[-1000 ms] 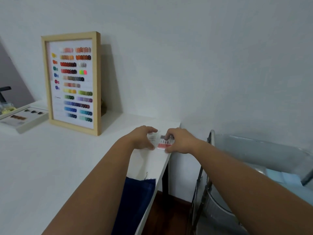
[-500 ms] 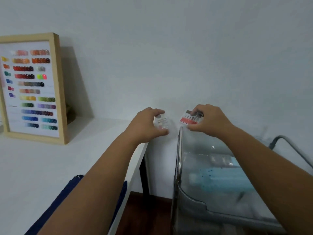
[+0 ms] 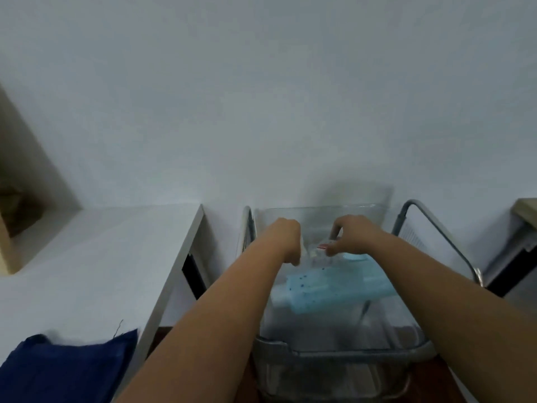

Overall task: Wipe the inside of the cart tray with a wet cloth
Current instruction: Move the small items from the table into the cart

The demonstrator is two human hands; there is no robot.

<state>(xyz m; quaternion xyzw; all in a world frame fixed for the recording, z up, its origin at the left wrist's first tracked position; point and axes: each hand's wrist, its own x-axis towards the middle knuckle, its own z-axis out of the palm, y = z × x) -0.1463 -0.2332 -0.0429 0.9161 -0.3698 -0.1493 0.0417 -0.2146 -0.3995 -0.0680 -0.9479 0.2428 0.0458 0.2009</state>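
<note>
The clear cart tray stands right of the white table, with a grey metal frame around it. Both my hands reach into its far end. My left hand is closed on a small clear item that is mostly hidden by my fingers. My right hand pinches a small clear case with a red label. Under my hands lie pale blue packs in the tray. A dark blue cloth lies on the table's near edge at the lower left.
The white table runs along the left, its edge close to the cart. A wooden frame leans on the wall at far left. The cart's metal handle rises at the right. Another piece of furniture sits far right.
My view swung right from the table to the cart. Both hands carried the small clear items off the table corner and lowered them into the tray's far end.
</note>
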